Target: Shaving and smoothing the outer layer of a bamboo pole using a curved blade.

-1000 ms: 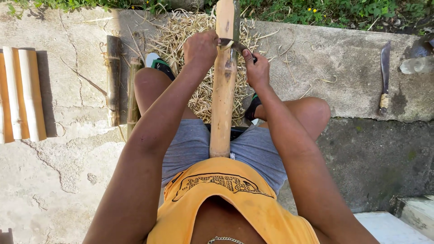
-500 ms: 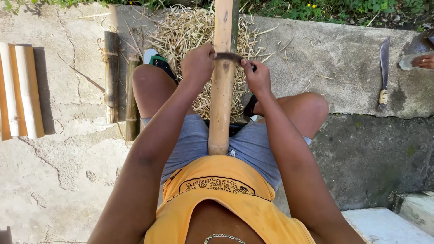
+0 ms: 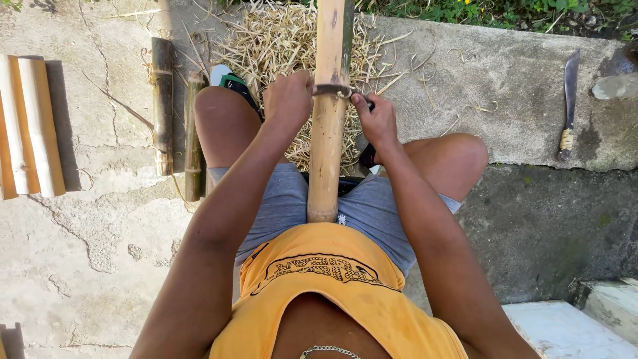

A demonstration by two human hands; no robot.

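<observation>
Across lap: bamboo pole braced; left hand and right hand clenched on scraping blade. Near stretch pale, shavings pile beyond; far green strip unscraped.

left: bamboo sticks | right: bare concrete up to machete

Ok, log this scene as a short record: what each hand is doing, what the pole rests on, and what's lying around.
left hand: grips one end of the blade, left of the pole
right hand: grips the blade's other end, right of the pole
blade: lies across the bamboo pole
pole: runs lengthwise between the knees, near end against the orange shirt
shavings: piled under the pole's far part
left side: two dark bamboo pieces, pale split slats
right side: long knife on the concrete
</observation>
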